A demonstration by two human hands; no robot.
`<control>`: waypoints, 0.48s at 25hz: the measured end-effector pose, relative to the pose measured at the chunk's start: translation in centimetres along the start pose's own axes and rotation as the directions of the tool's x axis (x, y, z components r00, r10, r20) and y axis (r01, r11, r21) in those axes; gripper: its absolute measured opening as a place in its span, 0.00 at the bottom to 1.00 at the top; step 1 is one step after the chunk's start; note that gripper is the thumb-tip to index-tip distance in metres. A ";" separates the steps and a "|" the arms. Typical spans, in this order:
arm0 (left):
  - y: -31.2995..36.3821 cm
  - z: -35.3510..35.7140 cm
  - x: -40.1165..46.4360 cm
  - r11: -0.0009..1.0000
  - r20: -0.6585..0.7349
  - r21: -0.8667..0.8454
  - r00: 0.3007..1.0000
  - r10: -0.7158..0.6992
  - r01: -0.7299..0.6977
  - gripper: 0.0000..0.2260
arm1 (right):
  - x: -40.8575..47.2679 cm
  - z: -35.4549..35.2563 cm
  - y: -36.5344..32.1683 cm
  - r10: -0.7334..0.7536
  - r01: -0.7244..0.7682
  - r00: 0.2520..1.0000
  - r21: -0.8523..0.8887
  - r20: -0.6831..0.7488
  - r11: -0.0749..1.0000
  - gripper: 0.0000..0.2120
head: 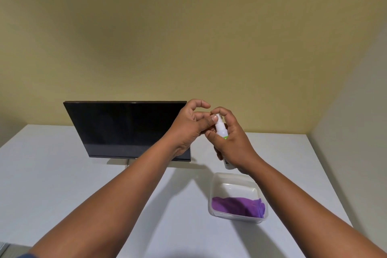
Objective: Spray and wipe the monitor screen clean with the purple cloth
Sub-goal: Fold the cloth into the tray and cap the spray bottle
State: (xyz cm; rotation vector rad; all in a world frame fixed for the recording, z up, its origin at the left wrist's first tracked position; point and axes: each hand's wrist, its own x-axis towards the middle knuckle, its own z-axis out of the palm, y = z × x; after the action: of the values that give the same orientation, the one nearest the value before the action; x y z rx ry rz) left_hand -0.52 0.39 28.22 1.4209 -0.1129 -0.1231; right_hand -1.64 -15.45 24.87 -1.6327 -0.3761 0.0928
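Note:
A black monitor [125, 128] stands on the white table [62, 184] with its dark screen facing me. To the right of the screen my right hand [232, 142] is wrapped around a small white spray bottle [221, 129] with a green band. My left hand [188, 128] overlaps the monitor's right edge and pinches the bottle's white top between thumb and finger. The purple cloth [238, 205] lies folded in a clear plastic container [232, 178], below my right wrist.
A beige wall rises close behind the monitor, and a pale side wall [351, 132] meets the table's right edge. The monitor's stand [119, 161] shows under its lower bezel.

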 end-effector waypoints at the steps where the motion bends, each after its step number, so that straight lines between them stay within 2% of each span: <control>1: -0.1 0.0 0.0 1.000 0.001 -0.005 1.000 -0.001 0.001 0.15 | 0.0 0.0 0.1 0.001 -0.001 1.000 -0.007 -0.002 1.000 0.20; 9: -0.1 0.2 -0.3 0.999 0.056 0.042 0.998 -0.010 0.008 0.16 | -0.6 -0.1 0.1 0.008 -0.008 1.000 -0.015 -0.009 1.000 0.20; 12: 0.2 0.1 -0.2 0.996 0.071 0.087 0.997 0.001 -0.007 0.17 | -0.7 -0.1 -0.2 0.023 -0.023 1.000 0.029 0.010 0.999 0.25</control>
State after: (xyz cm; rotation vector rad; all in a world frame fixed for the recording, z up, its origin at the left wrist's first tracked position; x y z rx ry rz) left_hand -0.71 0.30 28.42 1.5033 -0.1814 -0.1672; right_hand -2.30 -15.77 24.96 -1.6081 -0.3623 0.1233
